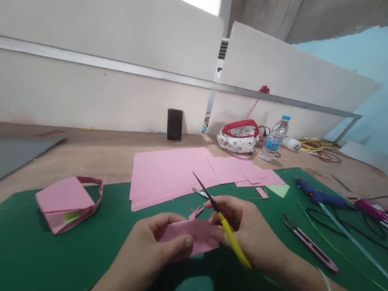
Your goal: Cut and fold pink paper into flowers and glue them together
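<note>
My left hand (pixel 163 241) pinches a small folded piece of pink paper (pixel 200 234) between thumb and fingers, just above the green cutting mat (pixel 99 266). My right hand (pixel 246 224) holds yellow-handled scissors (pixel 230 236), their dark blade pointing up and to the left. Its fingertips also touch the right end of the same paper. Small pink scraps (pixel 195 212) show right behind the paper. To the left, a folded pink paper bag (pixel 67 198) with a strip handle lies on the mat, with a bit of green inside.
Pink sheets (pixel 172 173) lie behind my hands. To the right are a pink-handled cutter (pixel 312 247), a blue glue gun (pixel 319 195) and a purple power strip (pixel 381 215) with cables. A phone (pixel 174 125), a white pouch (pixel 237 139) and a water bottle (pixel 275 139) stand behind.
</note>
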Available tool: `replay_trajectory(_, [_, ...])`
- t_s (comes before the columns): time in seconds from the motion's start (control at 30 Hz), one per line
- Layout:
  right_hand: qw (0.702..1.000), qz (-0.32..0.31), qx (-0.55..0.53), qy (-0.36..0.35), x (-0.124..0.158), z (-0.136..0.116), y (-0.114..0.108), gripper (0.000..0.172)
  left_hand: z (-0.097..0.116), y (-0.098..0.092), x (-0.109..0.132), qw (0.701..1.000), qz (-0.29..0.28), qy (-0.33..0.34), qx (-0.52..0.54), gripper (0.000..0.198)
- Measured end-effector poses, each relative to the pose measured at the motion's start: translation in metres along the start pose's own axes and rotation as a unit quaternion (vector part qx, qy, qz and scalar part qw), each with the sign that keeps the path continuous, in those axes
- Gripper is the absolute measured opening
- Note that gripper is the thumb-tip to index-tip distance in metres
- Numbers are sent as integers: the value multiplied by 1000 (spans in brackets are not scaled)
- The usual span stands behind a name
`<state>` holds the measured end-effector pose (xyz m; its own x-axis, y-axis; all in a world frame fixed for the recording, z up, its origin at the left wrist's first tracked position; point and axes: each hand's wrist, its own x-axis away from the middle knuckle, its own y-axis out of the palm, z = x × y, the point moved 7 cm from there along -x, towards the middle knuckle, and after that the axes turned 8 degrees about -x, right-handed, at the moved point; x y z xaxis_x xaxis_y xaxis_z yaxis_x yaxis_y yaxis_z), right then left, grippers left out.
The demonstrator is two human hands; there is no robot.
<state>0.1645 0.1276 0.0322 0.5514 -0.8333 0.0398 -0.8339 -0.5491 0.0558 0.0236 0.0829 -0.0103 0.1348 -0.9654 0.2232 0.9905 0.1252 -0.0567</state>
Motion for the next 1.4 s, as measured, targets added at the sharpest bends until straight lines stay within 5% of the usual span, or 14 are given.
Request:
replay_trajectory(0.2, [999,-2,-19,26,-2,10,1,35,7,-5,3,999,11,-3,-31,24])
replay_trajectory(0.4, [1000,-7,-9,-14,-2,10,12,39,1,9,3,994,-70,18,-80,23])
replay_trajectory(0.6, [999,-15,-29,20,-2,11,11,30,-14,13,1,994,-104,-2,-35,22])
replay_trajectory(0.83, [999,-23,-2,23,0,6,2,32,0,-4,-1,997,16,-34,-61,23])
replay_trajectory(0.97, [999,-13,-17,36,-1,14,4,39,-1,0,0,996,3,-53,-68,45])
replay_trajectory(1.17, [999,-6,0,34,0,7,-5,45,-4,-10,-3,998,29,-54,-19,27])
replay_trajectory(1.3, [986,-99,130,17,5,-8,-8,38,-3,-22,-7,995,37,-79,54,32])
replay_trajectory(1.4, [968,-148,189,73,11,-4,-11,44,-1,-24,-8,992,29,-95,78,30])
